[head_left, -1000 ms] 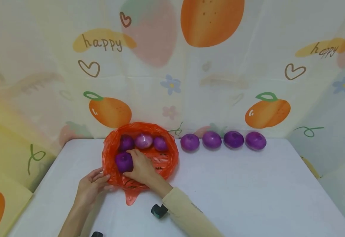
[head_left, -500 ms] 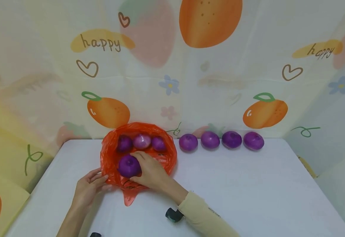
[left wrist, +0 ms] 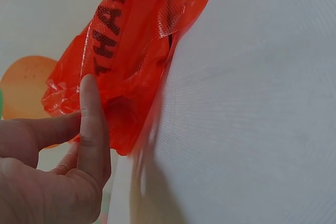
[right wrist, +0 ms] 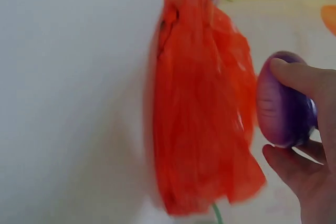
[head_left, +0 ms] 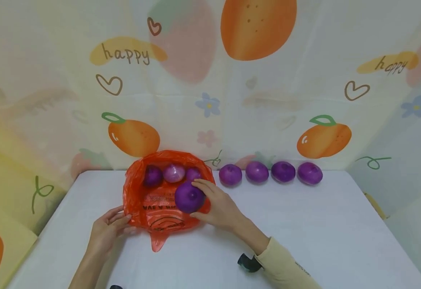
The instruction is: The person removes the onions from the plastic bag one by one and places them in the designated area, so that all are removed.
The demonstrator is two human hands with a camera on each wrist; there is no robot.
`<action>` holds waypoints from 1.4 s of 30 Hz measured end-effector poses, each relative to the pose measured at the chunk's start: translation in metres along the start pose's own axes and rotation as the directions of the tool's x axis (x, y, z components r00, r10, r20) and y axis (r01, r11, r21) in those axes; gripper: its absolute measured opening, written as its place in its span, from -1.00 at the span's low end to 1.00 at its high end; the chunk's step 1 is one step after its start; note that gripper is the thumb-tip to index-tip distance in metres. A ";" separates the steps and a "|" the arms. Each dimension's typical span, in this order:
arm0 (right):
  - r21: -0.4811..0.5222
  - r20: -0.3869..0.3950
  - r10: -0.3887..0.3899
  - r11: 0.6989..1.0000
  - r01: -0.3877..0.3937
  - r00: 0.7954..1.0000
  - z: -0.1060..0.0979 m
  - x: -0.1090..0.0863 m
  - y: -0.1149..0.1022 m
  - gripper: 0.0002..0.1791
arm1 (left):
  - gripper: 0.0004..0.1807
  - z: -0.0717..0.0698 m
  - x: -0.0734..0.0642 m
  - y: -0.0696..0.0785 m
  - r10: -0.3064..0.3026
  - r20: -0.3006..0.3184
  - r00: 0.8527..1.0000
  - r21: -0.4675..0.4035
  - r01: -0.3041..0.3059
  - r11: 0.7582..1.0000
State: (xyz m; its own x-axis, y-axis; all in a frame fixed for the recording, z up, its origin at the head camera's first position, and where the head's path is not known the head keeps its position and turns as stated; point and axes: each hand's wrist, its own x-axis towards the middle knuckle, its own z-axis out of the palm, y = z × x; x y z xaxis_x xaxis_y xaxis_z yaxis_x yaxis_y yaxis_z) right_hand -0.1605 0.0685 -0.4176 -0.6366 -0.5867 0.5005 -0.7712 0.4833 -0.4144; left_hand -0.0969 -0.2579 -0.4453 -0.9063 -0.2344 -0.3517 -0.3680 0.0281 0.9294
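Note:
In the head view an orange-red plastic bag (head_left: 134,196) stands with its mouth spread wide on the table. My left hand (head_left: 103,233) pinches its left rim; the left wrist view shows the thumb and fingers at the bag's edge (left wrist: 123,61). Inside, along the back, lie 3 purple onions, among them a paler shiny one (head_left: 174,172); the rightmost (head_left: 194,174) is partly covered. My right hand (head_left: 221,206) grips another purple onion (head_left: 188,197) over the bag's right side. The right wrist view has this onion (right wrist: 283,98) between thumb and fingers, beside the bag's wall.
Several purple onions stand in a row along the table's back edge, right of the bag, the nearest onion (head_left: 230,175) close to it. A patterned cloth (head_left: 268,100) hangs behind the white table (head_left: 304,224). A small black device (head_left: 249,263) sits at the right sleeve (head_left: 286,265).
My right hand has lifted the onion from the bag's left side and carried it rightward to the right rim. The left hand has kept its hold on the bag.

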 end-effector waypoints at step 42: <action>-0.136 0.185 0.420 0.906 -0.400 0.888 -0.047 -0.057 0.065 0.04 | -0.37 0.004 0.000 -0.003 -0.024 -0.009 1.000 -0.013 0.024 1.000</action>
State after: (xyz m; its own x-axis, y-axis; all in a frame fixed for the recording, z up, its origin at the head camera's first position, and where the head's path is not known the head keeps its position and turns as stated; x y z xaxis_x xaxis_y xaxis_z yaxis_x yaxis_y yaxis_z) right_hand -0.1746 0.1637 -0.4369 -0.8892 -0.4386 0.1299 -0.4445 0.7613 -0.4720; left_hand -0.0965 -0.2538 -0.4485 -0.8952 -0.2439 -0.3731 -0.3869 0.0096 0.9221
